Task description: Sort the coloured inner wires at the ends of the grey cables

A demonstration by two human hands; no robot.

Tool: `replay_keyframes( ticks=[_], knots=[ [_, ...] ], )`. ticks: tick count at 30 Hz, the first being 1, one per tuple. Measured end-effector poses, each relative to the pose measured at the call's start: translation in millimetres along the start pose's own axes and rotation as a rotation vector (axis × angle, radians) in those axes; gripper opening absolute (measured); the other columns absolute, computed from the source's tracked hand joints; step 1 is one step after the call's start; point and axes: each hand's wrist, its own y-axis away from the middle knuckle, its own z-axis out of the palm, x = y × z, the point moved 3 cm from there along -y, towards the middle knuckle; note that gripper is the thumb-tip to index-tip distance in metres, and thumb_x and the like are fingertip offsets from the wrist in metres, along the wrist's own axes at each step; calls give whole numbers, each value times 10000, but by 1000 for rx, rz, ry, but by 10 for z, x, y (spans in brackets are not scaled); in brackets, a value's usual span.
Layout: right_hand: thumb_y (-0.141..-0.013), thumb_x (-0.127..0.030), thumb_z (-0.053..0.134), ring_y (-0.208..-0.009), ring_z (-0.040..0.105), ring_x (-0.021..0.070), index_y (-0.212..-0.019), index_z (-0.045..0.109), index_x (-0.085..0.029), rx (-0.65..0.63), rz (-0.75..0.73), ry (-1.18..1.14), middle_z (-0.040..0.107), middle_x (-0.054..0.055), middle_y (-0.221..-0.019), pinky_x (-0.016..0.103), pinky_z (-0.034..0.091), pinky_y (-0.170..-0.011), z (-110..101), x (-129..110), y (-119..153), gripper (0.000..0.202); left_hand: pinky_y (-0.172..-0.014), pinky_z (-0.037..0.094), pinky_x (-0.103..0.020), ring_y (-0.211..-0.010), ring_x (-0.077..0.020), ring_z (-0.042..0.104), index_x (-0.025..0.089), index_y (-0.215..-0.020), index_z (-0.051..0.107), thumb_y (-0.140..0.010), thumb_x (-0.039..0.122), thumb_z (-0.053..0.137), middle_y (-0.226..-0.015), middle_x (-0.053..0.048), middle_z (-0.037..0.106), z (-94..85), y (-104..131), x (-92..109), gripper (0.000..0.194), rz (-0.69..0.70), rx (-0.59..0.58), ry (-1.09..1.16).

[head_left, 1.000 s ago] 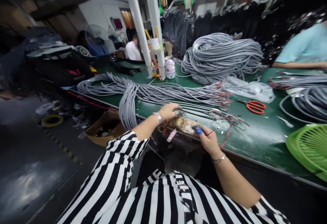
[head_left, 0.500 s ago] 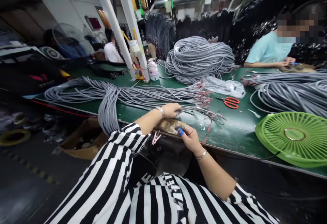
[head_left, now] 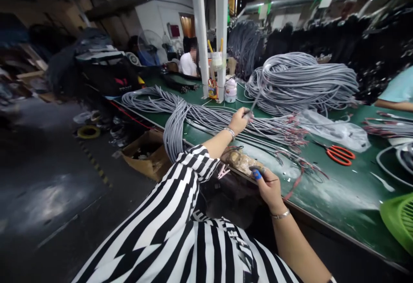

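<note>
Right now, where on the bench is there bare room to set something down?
The widest bare patch of green tabletop lies between the orange-handled metal scissors and the bright green slotted plastic piece, among small scraps. Around and beyond the left hand, long gray cables crowd it.

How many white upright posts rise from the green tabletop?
2. The left white post is nearer the white-shirted person; the right white post is beside the pink-and-white jar. I see no sign of a hidden one.
</note>
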Motion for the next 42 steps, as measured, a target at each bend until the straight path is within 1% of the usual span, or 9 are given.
replay_keyframes(
  ticks=[5,7,10,14,19,23,32,37,42],
  knots=[
    [-890,-343,614,-856,668,242,-971,740,-239,-11,-4,19,731,65,-907,404,528,-812,-3,8,3,182,-492,426,-165,-470,-44,513,180,-1060,591,-956,310,533,-745,9,650,-706,323,623,176,185,258,236],
    [-892,-341,611,-843,670,241,-971,743,-239,-9,-5,28,734,63,-888,405,531,-808,-5,12,4,185,-454,408,-165,-428,-52,494,190,-1051,626,-922,417,581,-628,33,600,-1021,705,916,266,221,192,179],
    [-894,-336,605,-880,682,249,-997,743,-237,0,-8,18,744,67,-921,413,532,-828,-3,15,3,199,-435,419,-182,-428,-77,526,173,-1016,686,-869,464,638,-575,21,602,-1298,1463,1152,330,143,-172,-50],
    [-882,-342,615,-911,687,258,-990,748,-226,4,0,13,747,78,-962,433,532,-861,-3,-1,3,207,-677,541,-230,-719,-149,697,189,-1031,717,-911,360,584,-837,-50,746,-1361,2492,855,247,-29,-495,-338],
    [-863,-345,648,-917,676,254,-958,761,-248,59,11,30,741,74,-951,404,517,-863,-4,-62,53,177,-841,548,-290,-930,-201,719,251,-1145,701,-923,356,531,-1014,-50,765,-1473,3215,208,299,-156,-361,-670],
    [-845,-391,659,-810,665,234,-894,766,-232,-49,104,-33,725,63,-834,381,531,-778,213,-129,272,197,-864,551,-294,-949,-193,713,231,-1142,697,-938,350,520,-1021,-50,760,-1525,3302,78,295,-210,-306,-561],
    [-738,-421,748,-635,590,143,-871,747,-179,-278,576,-444,707,34,-743,256,477,-571,815,-122,586,276,-891,549,-303,-959,-192,692,194,-1072,705,-908,374,586,-1042,-75,735,-1082,3177,103,271,-182,-337,-220],
    [-687,-335,792,-468,393,44,-1024,716,-191,-420,737,-616,728,38,-892,184,262,-388,848,-203,536,374,-539,512,-204,-527,-94,600,169,-899,619,-887,529,565,-636,13,642,-1225,3248,-79,365,-444,-95,-16],
    [-599,-328,864,-790,613,132,-1079,666,-184,-507,664,-755,705,57,-985,209,472,-613,1110,-419,458,539,-571,515,-195,-579,-96,633,159,-859,573,-861,554,590,-657,4,650,-1260,3358,-123,395,-484,-16,2]
  ],
)
